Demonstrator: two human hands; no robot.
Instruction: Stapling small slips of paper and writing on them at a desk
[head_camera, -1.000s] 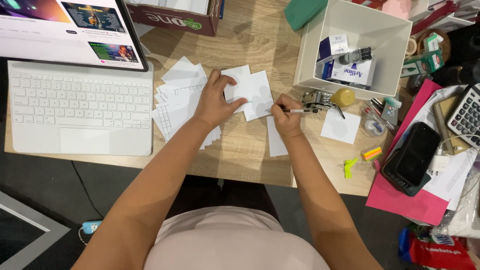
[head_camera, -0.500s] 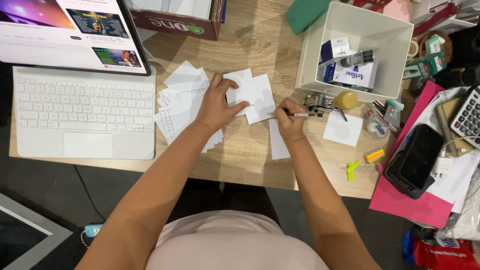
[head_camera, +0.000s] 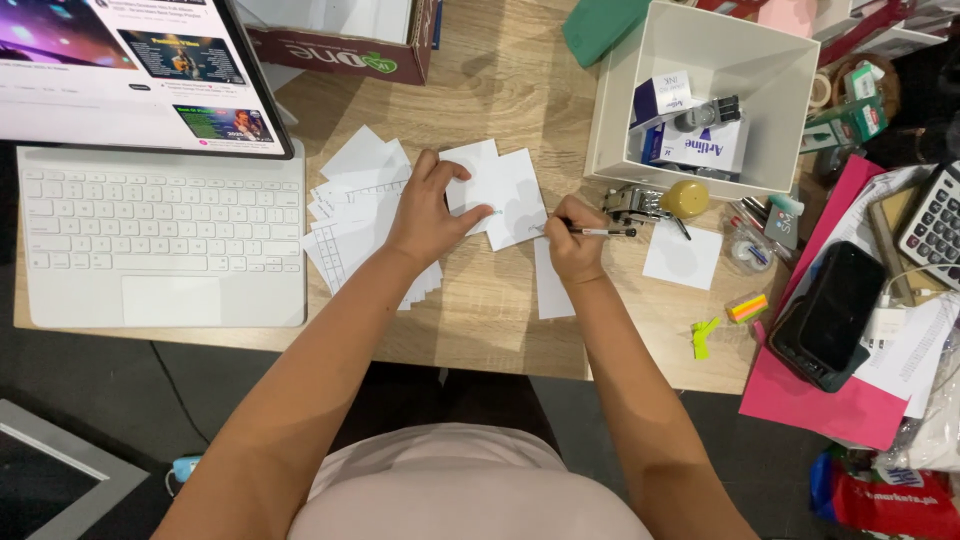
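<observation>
right hand (head_camera: 574, 238) pinches slim black pen (head_camera: 598, 232), tip on small white paper square (head_camera: 508, 184) at desk centre; left hand (head_camera: 428, 210), at 9 o'clock, fingers spread, pins it. press flat, short strokes.

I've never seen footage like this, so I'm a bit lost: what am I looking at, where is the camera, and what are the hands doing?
There is no machine here, only a person seated at a wooden desk. The camera sits on the person's head and looks straight down, so you see both arms from above. The left hand presses flat on small white paper slips, beside a spread pile of more slips. The right hand grips a pen, its tip at the slip's edge. Around them lie a white keyboard, a screen, a white box of supplies, a dark phone and a calculator.
</observation>
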